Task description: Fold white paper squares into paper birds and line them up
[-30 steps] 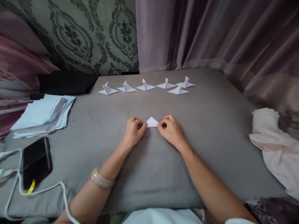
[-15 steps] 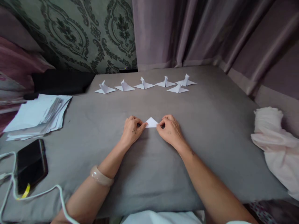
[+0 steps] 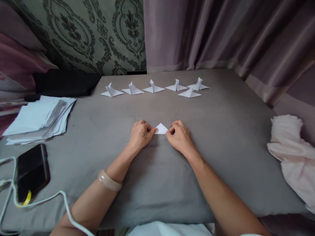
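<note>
A small folded paper triangle (image 3: 161, 129), white with its point facing away from me, is held just over the grey cloth in the middle of the view. My left hand (image 3: 142, 133) pinches its left corner between thumb and fingers. At the right corner, my right hand (image 3: 179, 135) has a similar pinch, thumb against fingertips. The fingers partly cover both corners. Beyond my hands stand several folded white paper figures (image 3: 153, 87) with flat wings and raised middles, set roughly in a row.
On the left lie a stack of white paper (image 3: 36, 119), a dark phone (image 3: 33, 172) and a white cable (image 3: 64, 200) that runs by my left forearm. A black cloth (image 3: 66, 82) is behind the stack. Pale pink fabric (image 3: 291, 150) is bunched at the right edge.
My left hand has shifted slightly to the right along the paper triangle's edge. Both hands keep their pinch, and the view has moved a little.
</note>
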`<state>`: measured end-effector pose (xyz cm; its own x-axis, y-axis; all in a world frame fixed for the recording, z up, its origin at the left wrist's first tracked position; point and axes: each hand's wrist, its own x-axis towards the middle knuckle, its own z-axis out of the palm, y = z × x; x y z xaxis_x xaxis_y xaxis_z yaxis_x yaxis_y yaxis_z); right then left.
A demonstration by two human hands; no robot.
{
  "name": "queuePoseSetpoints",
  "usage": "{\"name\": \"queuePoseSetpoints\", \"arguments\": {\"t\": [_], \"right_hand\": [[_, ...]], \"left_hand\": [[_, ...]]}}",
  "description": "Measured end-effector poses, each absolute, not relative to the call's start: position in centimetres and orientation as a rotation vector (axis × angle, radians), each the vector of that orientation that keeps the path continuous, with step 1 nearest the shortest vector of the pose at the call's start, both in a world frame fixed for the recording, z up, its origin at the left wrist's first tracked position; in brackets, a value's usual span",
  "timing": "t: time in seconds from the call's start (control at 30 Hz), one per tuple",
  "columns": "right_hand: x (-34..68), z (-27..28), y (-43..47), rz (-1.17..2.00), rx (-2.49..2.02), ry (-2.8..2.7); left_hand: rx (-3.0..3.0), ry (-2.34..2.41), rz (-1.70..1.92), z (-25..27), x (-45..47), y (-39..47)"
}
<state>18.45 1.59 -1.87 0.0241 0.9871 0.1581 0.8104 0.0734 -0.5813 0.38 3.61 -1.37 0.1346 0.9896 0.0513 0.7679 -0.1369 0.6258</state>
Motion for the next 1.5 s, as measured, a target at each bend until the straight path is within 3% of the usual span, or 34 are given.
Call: {"name": "queuePoseSetpoints", "arguments": {"t": [0.57, 1.23, 1.5], "right_hand": [[19.5, -1.8, 1.4, 0.533, -1.795, -1.848], [22.1, -1.5, 1.6, 0.697, -1.723, -1.866], [21.7, -1.3, 2.2, 0.937, -1.522, -1.354]], "left_hand": [[2.134, 1.771, 0.411, -0.6, 0.5, 3.1], [2.231, 1.744, 0.384, -1.0, 0.2, 3.0], [2.23, 1.756, 0.344, -0.7, 0.3, 3.1]]}}
